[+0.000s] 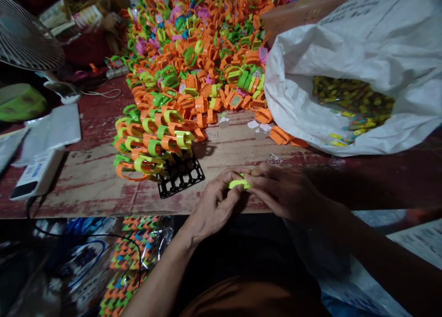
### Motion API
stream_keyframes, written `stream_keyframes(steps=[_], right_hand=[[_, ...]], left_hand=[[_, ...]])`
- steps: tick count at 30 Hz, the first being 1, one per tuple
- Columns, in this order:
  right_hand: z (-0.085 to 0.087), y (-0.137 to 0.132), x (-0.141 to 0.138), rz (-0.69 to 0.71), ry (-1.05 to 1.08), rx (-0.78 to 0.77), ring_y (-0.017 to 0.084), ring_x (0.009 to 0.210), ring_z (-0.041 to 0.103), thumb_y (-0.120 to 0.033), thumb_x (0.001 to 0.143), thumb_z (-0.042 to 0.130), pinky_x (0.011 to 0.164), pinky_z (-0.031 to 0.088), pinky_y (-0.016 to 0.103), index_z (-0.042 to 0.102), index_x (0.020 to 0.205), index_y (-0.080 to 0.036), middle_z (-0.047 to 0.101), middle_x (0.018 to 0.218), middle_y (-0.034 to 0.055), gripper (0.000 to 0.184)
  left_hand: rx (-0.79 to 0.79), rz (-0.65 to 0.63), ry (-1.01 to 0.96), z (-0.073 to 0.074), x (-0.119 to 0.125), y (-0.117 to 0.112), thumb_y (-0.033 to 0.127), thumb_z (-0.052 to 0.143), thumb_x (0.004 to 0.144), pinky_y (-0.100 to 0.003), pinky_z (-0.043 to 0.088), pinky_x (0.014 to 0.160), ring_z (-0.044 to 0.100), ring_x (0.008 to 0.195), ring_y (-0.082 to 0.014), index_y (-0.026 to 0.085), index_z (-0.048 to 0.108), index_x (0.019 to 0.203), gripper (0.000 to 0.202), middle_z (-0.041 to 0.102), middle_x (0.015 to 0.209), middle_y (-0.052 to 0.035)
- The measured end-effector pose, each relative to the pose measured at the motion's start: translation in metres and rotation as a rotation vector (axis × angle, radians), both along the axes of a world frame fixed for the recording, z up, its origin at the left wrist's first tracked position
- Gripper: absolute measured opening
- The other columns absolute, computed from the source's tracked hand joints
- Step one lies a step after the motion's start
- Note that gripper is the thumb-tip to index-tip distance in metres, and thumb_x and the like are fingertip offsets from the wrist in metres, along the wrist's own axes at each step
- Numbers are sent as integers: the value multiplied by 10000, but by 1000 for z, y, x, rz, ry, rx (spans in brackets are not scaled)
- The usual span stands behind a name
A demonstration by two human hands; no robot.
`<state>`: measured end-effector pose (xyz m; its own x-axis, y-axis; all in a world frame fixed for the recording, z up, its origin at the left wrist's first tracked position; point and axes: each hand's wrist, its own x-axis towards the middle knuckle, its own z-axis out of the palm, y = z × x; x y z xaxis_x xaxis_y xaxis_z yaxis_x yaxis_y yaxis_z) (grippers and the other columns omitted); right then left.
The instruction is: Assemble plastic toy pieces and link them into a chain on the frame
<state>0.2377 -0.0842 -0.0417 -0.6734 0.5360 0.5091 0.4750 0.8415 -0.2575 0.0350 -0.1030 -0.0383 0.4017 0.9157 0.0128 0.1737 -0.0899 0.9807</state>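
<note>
A yellow-green plastic toy watch point(239, 182) is held low over the front edge of the table. My left hand point(218, 198) is closed on its left end, thumb and fingers pinching it. My right hand point(283, 188) grips the other end, its fingertips pressed against the piece, and they partly cover it. Left of my hands, a black grid rack point(186, 176) carries rows of orange, green and yellow toy watches point(152, 142) with curved bands.
Behind lies a big heap of colourful toy watches point(207, 54). A white woven sack point(293, 64) with small yellow pieces stands at right. At left are a fan point(27, 31), a white box-shaped device point(37, 174) with a cable, and plastic bags point(64, 123). Packed bundles point(134, 248) lie below the table edge.
</note>
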Motion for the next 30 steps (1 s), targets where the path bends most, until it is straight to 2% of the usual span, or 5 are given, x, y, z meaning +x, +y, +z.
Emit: stream_keyframes(steps=[4, 8, 14, 23, 30], right_hand=[[0, 1, -1, -12, 137, -233, 206, 863, 632, -91, 908, 531, 768, 520, 332, 618, 947, -148, 658, 916, 106, 111], [5, 6, -4, -133, 203, -530, 149, 716, 593, -130, 867, 556, 654, 451, 269, 662, 831, -144, 646, 784, 42, 113], [20, 13, -3, -239, 147, -954, 104, 534, 522, -202, 808, 565, 512, 367, 214, 690, 808, -128, 609, 592, -13, 145], [20, 21, -2, -236, 202, -1155, 101, 450, 535, -244, 832, 575, 482, 408, 196, 670, 810, -127, 595, 495, -25, 152], [17, 18, -7, -345, 57, -979, 103, 498, 556, -152, 833, 583, 495, 377, 195, 698, 777, -135, 613, 525, -17, 129]], left_hand=[[1, -8, 32, -5, 1, 1, 317, 457, 977, -294, 435, 809, 574, 1005, -204, 172, 562, 884, 202, 613, 1183, -101], [51, -60, 67, -12, 1, 1, 310, 412, 999, -296, 418, 787, 525, 844, -175, 187, 548, 935, 194, 565, 915, -37], [71, -103, 35, -15, 2, 3, 309, 387, 1006, -311, 424, 853, 523, 890, -185, 193, 526, 934, 196, 533, 923, -40], [-165, -93, -41, -17, 3, 7, 432, 457, 996, -261, 405, 626, 467, 677, -145, 192, 536, 913, 265, 499, 756, 0], [-178, -132, 7, -16, 3, 10, 417, 472, 993, -241, 374, 604, 439, 662, -119, 175, 534, 889, 271, 493, 779, 8]])
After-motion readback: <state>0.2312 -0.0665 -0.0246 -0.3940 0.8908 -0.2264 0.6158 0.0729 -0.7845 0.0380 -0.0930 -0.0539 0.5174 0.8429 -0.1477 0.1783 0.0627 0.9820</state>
